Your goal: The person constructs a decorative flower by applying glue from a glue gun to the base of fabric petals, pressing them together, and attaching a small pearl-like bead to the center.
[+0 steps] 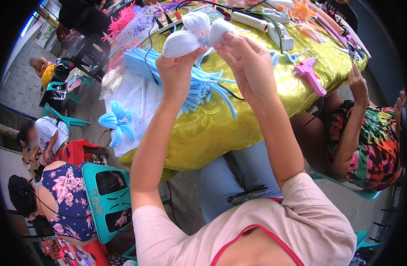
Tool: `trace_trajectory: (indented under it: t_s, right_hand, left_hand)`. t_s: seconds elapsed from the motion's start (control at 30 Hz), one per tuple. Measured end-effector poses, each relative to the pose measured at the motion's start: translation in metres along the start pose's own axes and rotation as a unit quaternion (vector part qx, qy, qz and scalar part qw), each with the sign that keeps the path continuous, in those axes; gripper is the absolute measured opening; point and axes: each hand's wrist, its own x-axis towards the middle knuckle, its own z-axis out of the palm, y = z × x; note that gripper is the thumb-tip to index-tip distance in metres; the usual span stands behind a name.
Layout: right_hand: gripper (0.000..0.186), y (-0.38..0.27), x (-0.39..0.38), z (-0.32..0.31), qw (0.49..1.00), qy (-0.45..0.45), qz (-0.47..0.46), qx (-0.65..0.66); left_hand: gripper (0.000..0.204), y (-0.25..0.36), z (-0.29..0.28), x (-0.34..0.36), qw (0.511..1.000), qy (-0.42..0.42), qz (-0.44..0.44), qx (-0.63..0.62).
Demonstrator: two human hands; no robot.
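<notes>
Raised over the table, a white flower [182, 43] with plump fuzzy petals is held between both my hands. The fingertips of my left hand [176, 73] pinch the lower edge of its left petal. My right hand [247, 57] grips it near the center and right petal, thumb and fingers together; a little light blue and pink shows at the center. Beneath my wrists lies a bundle of light blue pipe cleaners [196, 91]. A finished-looking blue flower [117, 123] rests on white sheeting [139, 106] to the left.
A pink glue gun [307, 75] lies on the yellow tablecloth [208, 137] at right. Cables run from a power strip [170, 26] at the back. Beside me on the right sits a person [363, 146]; another sits left in a green chair [106, 201]. Glasses [247, 194] rest on my lap.
</notes>
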Motion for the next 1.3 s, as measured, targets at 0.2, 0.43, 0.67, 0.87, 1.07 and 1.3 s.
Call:
trace_trajectory:
  t_s: [0.2, 0.43, 0.67, 0.87, 1.07, 1.3]
  right_hand:
    - [0.014, -0.002, 0.001, -0.001, 1.000, -0.008, 0.009, -0.015]
    - [0.015, -0.006, 0.003, -0.006, 0.994, -0.054, -0.013, -0.090]
    - [0.017, -0.008, 0.001, -0.004, 0.993, -0.041, -0.003, -0.111]
    - [0.017, -0.007, 0.000, -0.007, 0.994, -0.047, -0.003, -0.101]
    - [0.019, -0.004, 0.001, -0.006, 0.990, -0.052, -0.027, -0.130]
    - [0.018, -0.005, 0.001, -0.006, 0.988, -0.053, -0.026, -0.140]
  left_hand:
    - [0.014, 0.003, 0.000, -0.001, 1.000, -0.010, -0.003, 0.013]
    - [0.014, -0.001, -0.004, 0.000, 0.998, -0.027, 0.016, 0.050]
    - [0.014, -0.001, -0.007, 0.000, 0.997, -0.036, 0.014, 0.061]
    - [0.015, 0.003, -0.003, -0.002, 0.994, -0.038, 0.025, 0.102]
    - [0.016, 0.012, -0.002, -0.003, 0.991, -0.017, -0.033, 0.126]
    - [0.017, 0.019, 0.004, -0.003, 0.989, 0.013, -0.034, 0.146]
